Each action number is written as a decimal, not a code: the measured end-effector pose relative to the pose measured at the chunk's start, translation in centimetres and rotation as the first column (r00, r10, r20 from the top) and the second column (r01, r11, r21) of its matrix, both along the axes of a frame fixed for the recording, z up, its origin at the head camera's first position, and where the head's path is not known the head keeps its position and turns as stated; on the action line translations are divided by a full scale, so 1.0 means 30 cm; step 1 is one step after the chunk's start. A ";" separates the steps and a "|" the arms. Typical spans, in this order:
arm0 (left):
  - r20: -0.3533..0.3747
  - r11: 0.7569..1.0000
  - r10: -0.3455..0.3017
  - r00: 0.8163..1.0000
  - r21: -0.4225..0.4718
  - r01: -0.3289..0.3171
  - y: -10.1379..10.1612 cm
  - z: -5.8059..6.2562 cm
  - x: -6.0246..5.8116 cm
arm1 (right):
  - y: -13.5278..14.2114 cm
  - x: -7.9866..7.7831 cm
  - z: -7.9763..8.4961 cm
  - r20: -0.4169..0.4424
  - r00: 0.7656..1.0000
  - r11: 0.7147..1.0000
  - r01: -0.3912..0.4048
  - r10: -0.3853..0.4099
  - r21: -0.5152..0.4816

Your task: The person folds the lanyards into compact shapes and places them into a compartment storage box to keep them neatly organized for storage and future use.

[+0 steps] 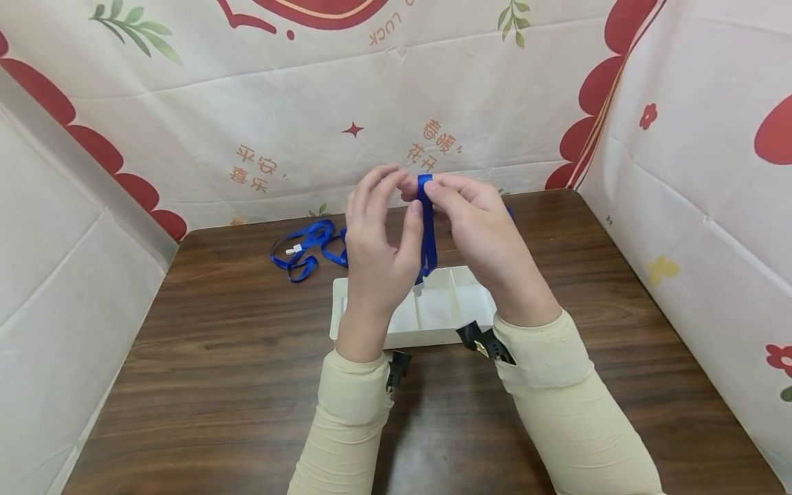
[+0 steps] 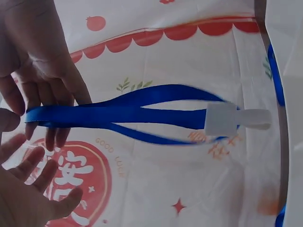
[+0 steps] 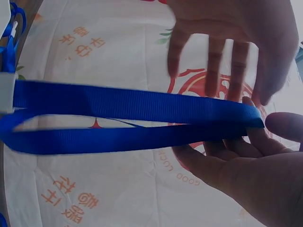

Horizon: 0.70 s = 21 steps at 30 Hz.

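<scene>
A folded blue lanyard (image 1: 428, 234) hangs from my right hand (image 1: 489, 240), its top fold between thumb and fingers. Several strands run down to a white plastic clip (image 2: 221, 119) at its lower end, which overlaps the tray in the head view. My left hand (image 1: 380, 251) is just left of the fold, fingers spread and thumb tip right beside the ribbon. In the right wrist view the left hand (image 3: 236, 28) has straight fingers and holds nothing, while the ribbon (image 3: 118, 104) passes over the right hand's fingers.
Below the hands a white divided tray (image 1: 427, 337) stands on the brown wooden table (image 1: 235, 392). Behind it to the left lie loose blue lanyards (image 1: 318, 234) with a white clip (image 1: 293, 249). Printed cloth walls (image 1: 322, 103) enclose the table's back and sides.
</scene>
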<state>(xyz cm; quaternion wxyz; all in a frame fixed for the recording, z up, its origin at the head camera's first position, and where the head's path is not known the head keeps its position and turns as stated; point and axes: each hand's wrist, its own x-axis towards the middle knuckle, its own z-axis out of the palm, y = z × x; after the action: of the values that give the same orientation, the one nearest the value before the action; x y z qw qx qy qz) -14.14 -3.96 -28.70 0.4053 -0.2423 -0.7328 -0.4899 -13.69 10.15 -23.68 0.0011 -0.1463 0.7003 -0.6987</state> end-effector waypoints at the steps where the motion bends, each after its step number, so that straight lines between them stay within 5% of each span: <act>1: 0.038 0.998 -0.037 0.999 0.048 0.035 -0.003 -0.002 -0.001 | 0.000 0.000 0.001 0.011 1.000 1.000 0.009 -0.009 0.000; 4: 0.165 0.969 -0.169 0.972 0.207 0.134 -0.013 -0.013 -0.006 | 0.001 0.000 0.006 0.031 0.999 0.999 0.037 -0.037 -0.015; 7: 0.301 0.930 -0.294 0.907 0.307 0.200 -0.024 -0.032 -0.015 | 0.002 -0.001 0.008 0.047 0.998 0.996 0.040 -0.037 -0.084; 10: 0.413 0.913 -0.375 0.830 0.317 0.255 -0.026 -0.053 -0.027 | 0.001 -0.002 0.006 0.060 0.998 0.991 0.029 -0.021 -0.130; 12: 0.453 0.907 -0.404 0.795 0.313 0.282 -0.023 -0.067 -0.035 | -0.001 -0.004 0.001 0.059 0.998 0.991 0.024 -0.016 -0.130; 21: 0.468 0.857 -0.484 0.740 0.425 0.291 -0.022 -0.099 -0.051 | -0.014 -0.014 -0.020 0.040 0.999 0.984 -0.015 0.023 -0.177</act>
<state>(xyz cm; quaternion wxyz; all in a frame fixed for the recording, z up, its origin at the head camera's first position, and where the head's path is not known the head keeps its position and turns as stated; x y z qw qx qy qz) -15.68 -4.62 -31.67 0.0940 -0.1672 -0.6597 -0.7266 -14.12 9.73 -24.29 0.0097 -0.1378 0.6341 -0.7608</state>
